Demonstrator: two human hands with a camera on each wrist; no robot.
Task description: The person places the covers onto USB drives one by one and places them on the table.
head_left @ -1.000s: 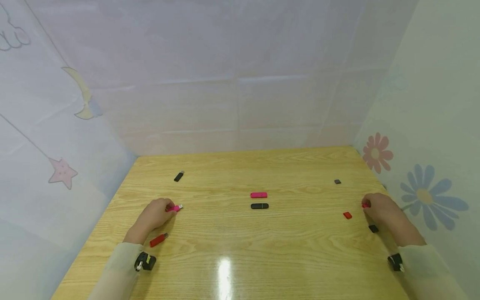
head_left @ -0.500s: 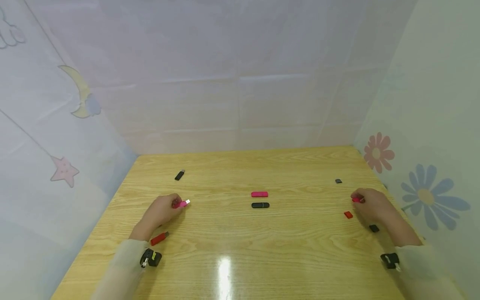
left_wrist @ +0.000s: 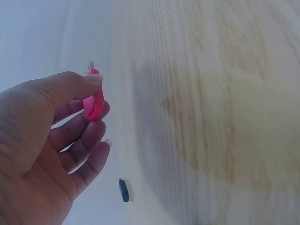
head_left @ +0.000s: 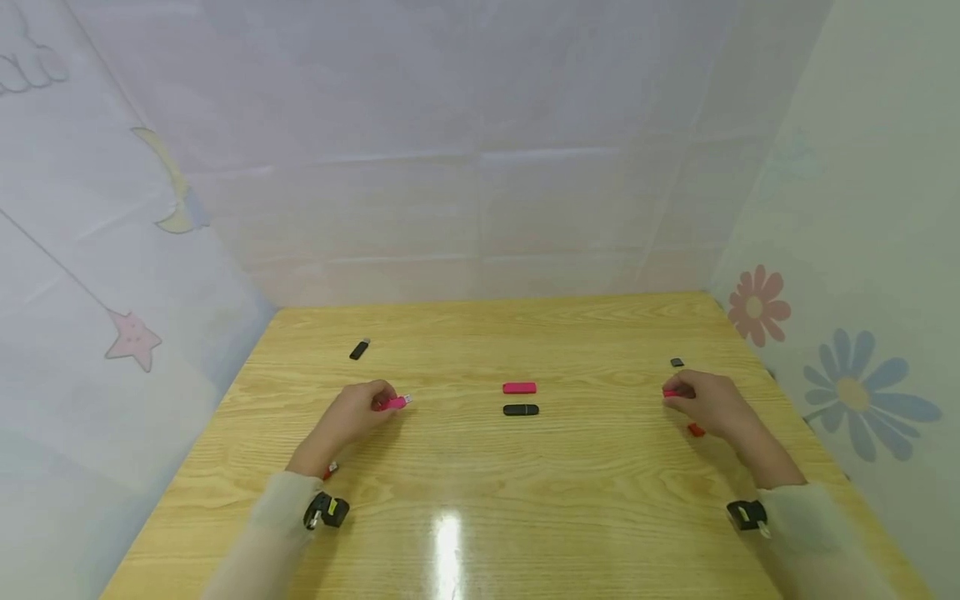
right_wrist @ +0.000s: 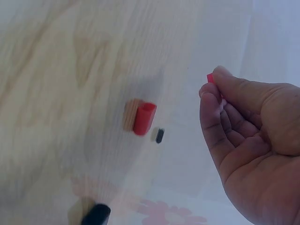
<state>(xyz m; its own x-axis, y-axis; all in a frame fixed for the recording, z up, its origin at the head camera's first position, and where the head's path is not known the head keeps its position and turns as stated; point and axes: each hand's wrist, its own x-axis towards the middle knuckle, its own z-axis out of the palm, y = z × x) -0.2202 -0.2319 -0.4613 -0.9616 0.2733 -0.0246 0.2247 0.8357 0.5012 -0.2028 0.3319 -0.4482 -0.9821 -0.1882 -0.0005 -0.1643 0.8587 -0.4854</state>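
Observation:
My left hand (head_left: 360,410) pinches a pink USB stick (left_wrist: 93,101) between thumb and fingers, its bare metal plug pointing away from the palm. Over on the right side, my right hand (head_left: 708,402) pinches a small pink cap (right_wrist: 210,78), mostly covered by the fingertips. A red USB stick (head_left: 327,472) lies partly hidden under the left wrist. Close to the right hand are a red cap (right_wrist: 144,119), lying on the table with its hollow end showing, and a small dark cap (head_left: 677,362). Another black cap (right_wrist: 97,214) shows at the bottom of the right wrist view.
On the wooden table (head_left: 450,467), a closed pink USB stick (head_left: 519,388) and a closed black USB stick (head_left: 521,410) lie in the middle. An uncapped black USB stick (head_left: 360,348) is at the back left. Patterned sheets (head_left: 480,208) stand around the table.
Both hands have moved inward, off the table's sides. The left carries the pink USB stick rightward, the right carries the pink cap leftward. The left wrist now covers much of the red stick.

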